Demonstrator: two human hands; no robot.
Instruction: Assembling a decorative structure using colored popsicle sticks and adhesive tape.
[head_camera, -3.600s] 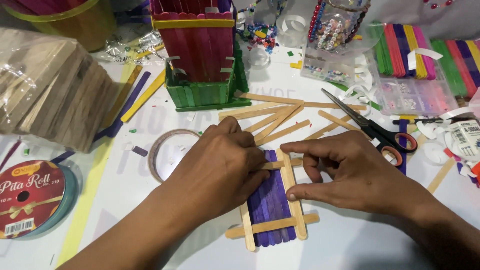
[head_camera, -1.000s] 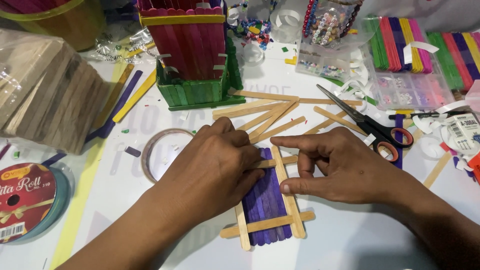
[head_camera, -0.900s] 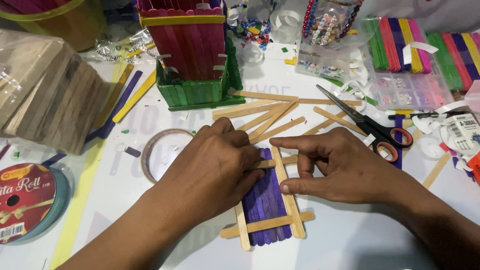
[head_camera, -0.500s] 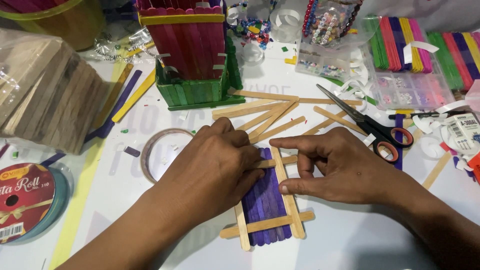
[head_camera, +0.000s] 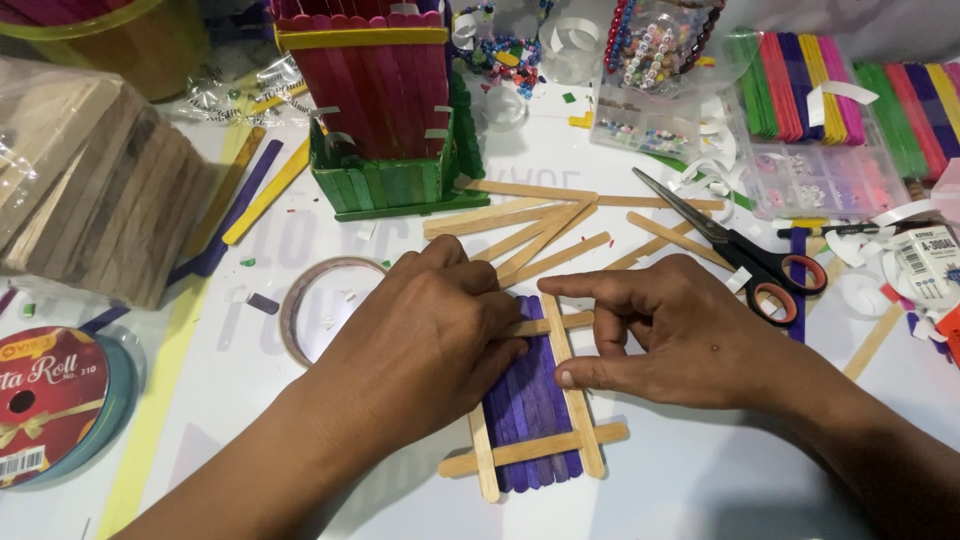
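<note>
A small panel of purple craft sticks (head_camera: 533, 405) framed by plain wooden sticks lies flat on the white table, low in the middle of the head view. My left hand (head_camera: 425, 335) lies over its upper left part, fingers pressing down on the top wooden cross stick. My right hand (head_camera: 680, 330) rests at the panel's right side, thumb pushing on the right upright stick (head_camera: 577, 400) and forefinger stretched out over the top edge. Neither hand lifts anything.
Loose wooden sticks (head_camera: 530, 228) lie just beyond the panel. Scissors (head_camera: 740, 250) sit at right, a tape ring (head_camera: 320, 305) at left, a red-and-green stick box (head_camera: 385, 110) behind. A bagged stick bundle (head_camera: 95, 170), a ribbon roll (head_camera: 50, 390), bead boxes (head_camera: 810, 175) and coloured sticks (head_camera: 800, 85) crowd the edges.
Both hands stay pressed on the panel in the same grip. The view has shifted a little; nothing was picked up or let go.
</note>
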